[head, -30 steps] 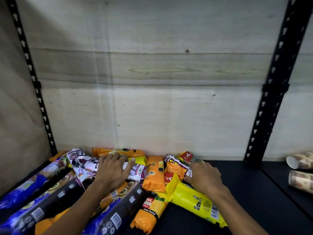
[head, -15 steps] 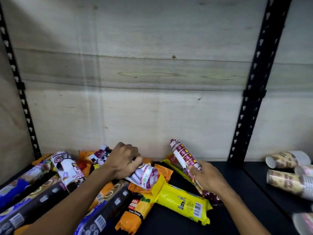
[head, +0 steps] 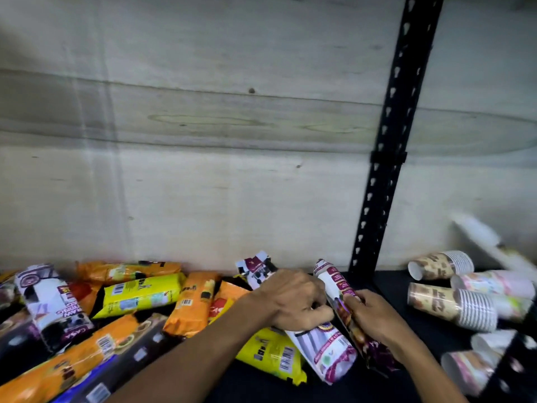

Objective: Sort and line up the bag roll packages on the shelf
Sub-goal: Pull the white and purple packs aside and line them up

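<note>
hands (head: 334, 311) gripping two white-maroon rolls (head: 322, 349)

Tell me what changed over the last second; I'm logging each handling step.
Both hands lifted white-and-maroon rolls out of the pile and carried them rightward. The left hand now grips one white roll; the right hand grips a second roll right beside it. The orange and yellow packages stayed in the heap, the paper cups on their sides.

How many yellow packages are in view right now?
2: one yellow package lies mid-pile toward the left; another lies under the left hand's forearm. Others may be buried.
</note>
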Demonstrator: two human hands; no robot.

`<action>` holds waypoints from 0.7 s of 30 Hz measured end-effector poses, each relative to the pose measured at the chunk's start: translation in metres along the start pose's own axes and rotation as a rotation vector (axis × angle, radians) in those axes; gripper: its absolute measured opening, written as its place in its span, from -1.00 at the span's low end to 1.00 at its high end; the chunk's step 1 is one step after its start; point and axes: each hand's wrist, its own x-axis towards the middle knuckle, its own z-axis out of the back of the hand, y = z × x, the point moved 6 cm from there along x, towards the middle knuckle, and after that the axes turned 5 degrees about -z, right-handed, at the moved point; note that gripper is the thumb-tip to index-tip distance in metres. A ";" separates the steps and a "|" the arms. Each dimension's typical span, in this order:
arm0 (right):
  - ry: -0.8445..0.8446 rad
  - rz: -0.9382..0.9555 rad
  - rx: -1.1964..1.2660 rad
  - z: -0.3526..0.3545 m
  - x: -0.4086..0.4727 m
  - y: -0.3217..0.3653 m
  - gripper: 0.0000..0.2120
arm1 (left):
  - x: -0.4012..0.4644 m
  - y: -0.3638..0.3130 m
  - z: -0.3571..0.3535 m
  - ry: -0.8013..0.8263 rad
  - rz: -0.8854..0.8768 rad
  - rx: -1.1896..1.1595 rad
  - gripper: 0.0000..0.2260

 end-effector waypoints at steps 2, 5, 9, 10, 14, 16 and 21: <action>-0.010 0.004 -0.038 0.010 0.002 -0.014 -0.73 | 0.022 -0.015 -0.013 0.013 -0.046 -0.012 -0.66; -0.009 0.004 -0.083 0.022 0.010 -0.035 -0.71 | 0.045 -0.030 -0.034 0.055 -0.095 -0.035 -0.59; 0.004 0.005 -0.107 0.030 0.018 -0.054 -0.67 | 0.062 -0.041 -0.055 0.109 -0.177 -0.029 -0.60; 0.000 0.003 -0.095 0.031 0.018 -0.055 -0.65 | 0.065 -0.042 -0.058 0.108 -0.198 -0.018 -0.57; -0.022 -0.028 -0.045 0.032 0.025 -0.058 -0.58 | 0.068 -0.043 -0.071 0.065 -0.265 0.021 -0.58; -0.026 -0.070 -0.020 0.033 0.028 -0.062 -0.58 | 0.067 -0.042 -0.075 0.030 -0.283 0.053 -0.63; -0.027 -0.153 0.023 0.036 0.028 -0.062 -0.58 | 0.048 -0.033 -0.077 -0.022 -0.072 0.074 -0.58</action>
